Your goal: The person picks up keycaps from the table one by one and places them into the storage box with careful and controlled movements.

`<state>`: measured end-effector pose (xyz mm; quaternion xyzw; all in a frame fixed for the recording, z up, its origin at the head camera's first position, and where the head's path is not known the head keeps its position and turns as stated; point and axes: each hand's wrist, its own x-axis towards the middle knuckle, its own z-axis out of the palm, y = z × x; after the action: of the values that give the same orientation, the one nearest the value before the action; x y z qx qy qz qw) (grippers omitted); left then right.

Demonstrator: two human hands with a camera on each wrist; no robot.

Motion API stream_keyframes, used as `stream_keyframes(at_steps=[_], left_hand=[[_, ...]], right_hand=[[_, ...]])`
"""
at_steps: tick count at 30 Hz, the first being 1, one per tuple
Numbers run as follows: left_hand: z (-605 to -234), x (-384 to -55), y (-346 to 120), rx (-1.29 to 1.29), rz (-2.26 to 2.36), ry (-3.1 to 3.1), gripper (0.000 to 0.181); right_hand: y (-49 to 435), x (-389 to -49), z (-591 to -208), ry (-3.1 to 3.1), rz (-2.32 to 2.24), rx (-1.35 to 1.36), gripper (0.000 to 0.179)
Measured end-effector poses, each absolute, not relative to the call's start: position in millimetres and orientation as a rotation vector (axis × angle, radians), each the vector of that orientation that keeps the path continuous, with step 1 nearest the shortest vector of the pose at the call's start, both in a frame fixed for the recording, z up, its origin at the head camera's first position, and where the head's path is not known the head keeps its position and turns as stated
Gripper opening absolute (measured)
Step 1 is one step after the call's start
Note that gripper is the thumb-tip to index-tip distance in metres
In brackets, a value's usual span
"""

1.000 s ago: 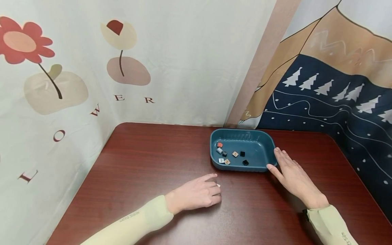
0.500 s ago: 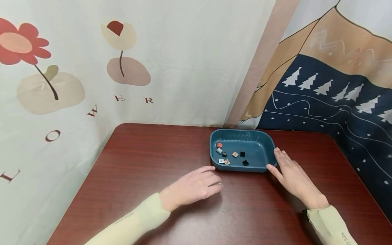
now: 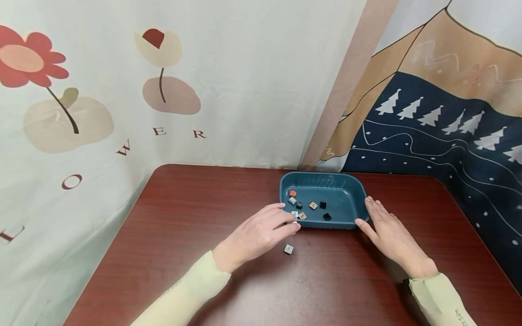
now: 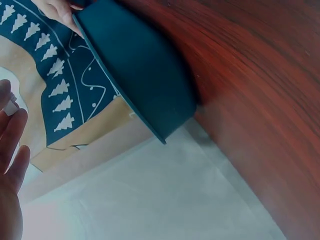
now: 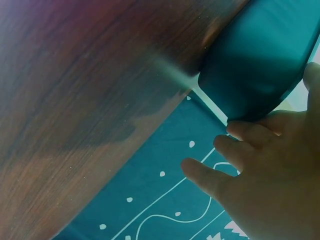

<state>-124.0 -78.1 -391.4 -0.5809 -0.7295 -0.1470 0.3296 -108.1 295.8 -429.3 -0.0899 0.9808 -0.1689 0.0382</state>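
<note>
My left hand (image 3: 258,232) hovers at the near left rim of a blue rectangular tray (image 3: 352,222). Between its thumb and a fingertip it pinches a small white block (image 4: 11,106), clearest in the left wrist view. Another small block (image 3: 288,249), with a printed white top and dark sides, lies on the table just below that hand. Inside the tray are several loose little pieces, among them a red one (image 3: 292,193), a grey one (image 3: 292,200) and a black one (image 3: 327,217). With fingers extended, my right hand (image 3: 393,237) rests against the tray's right end.
The dark red wooden table (image 3: 204,203) reaches back to a pale printed curtain (image 3: 244,90). At the right hangs a navy cloth (image 3: 428,149) with white trees. The tray stands near the table's back edge.
My left hand has risen off the table and moved up to the tray's rim with the small white block. The block lying on the table has come into full view. My right hand stays put.
</note>
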Motion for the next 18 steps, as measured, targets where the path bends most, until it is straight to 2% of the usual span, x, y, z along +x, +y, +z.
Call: stream_keyframes(at_steps=[10, 18], left_hand=[[-392, -142, -56, -1.449, -0.582, -1.922, 0.011], [-400, -167, -35, -1.405, -0.599, -2.062, 0.013]], right_hand=[[296, -108, -429, 3.012, -0.518, -0.280, 0.087], [296, -108, -430, 3.021, -0.523, -0.292, 0.087]])
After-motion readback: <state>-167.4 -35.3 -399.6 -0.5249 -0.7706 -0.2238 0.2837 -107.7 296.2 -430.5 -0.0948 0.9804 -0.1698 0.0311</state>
